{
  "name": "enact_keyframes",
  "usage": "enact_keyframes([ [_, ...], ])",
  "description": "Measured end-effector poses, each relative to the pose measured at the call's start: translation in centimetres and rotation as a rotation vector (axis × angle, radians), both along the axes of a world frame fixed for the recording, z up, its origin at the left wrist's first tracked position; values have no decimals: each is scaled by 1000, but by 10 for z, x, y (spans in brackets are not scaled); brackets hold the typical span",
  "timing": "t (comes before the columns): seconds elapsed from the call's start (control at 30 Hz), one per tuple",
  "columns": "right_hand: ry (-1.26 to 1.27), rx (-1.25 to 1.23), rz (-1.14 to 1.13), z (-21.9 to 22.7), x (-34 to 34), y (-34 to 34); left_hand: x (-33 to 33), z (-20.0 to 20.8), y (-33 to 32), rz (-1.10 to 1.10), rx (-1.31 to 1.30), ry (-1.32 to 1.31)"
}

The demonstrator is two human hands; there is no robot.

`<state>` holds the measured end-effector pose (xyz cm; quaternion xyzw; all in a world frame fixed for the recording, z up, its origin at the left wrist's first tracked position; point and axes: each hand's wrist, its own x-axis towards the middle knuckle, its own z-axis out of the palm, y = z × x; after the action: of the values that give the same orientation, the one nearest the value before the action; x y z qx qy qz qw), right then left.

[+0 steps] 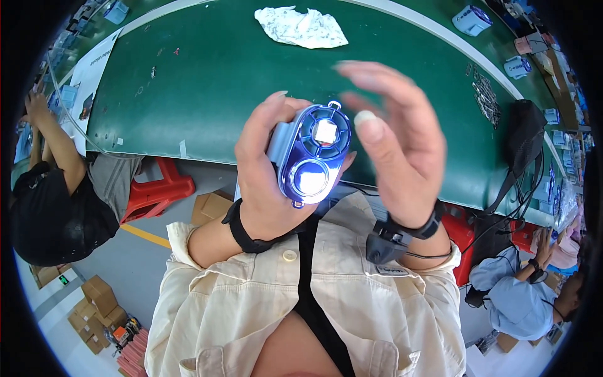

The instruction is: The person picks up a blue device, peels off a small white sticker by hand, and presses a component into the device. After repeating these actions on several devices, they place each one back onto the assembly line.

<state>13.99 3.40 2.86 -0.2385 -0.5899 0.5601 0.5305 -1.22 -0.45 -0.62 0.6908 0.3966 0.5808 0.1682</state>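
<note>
My left hand (260,169) is closed round a small blue device (300,164) with a shiny dark-blue face and a lighter blue body. On its face are a round spoked grille with a bright square inside it and, below that, a round lens that glows white. A small metal loop sits at each end. Just to the right of the device hovers my right hand (405,141), fingers apart and blurred at the tips, with nothing in it. Its thumb is close to the grille; I cannot tell whether it touches.
Across the green table (195,94) lie a crumpled white cloth or paper (301,28), a pile of small metal pieces (487,100) and a black bag (524,135) with cables. Co-workers sit left and right. A red stool (160,191) stands at the left; cardboard boxes (97,308) are behind.
</note>
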Motion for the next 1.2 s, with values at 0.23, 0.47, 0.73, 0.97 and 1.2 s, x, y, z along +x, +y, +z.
enact_keyframes([
  [0.23,-618,767,-312,20,13,6,-6,-10,0,108,15,94],
  [0.47,-666,793,-352,23,9,5,-2,-23,9,204,181,47],
  [0.73,-722,699,-462,23,2,-6,-9,-7,1,177,60,276],
  [0.97,-727,686,-308,34,10,2,-8,-16,6,182,154,195],
  [1.2,-745,596,-331,31,5,-4,-9,-14,6,202,131,247],
])
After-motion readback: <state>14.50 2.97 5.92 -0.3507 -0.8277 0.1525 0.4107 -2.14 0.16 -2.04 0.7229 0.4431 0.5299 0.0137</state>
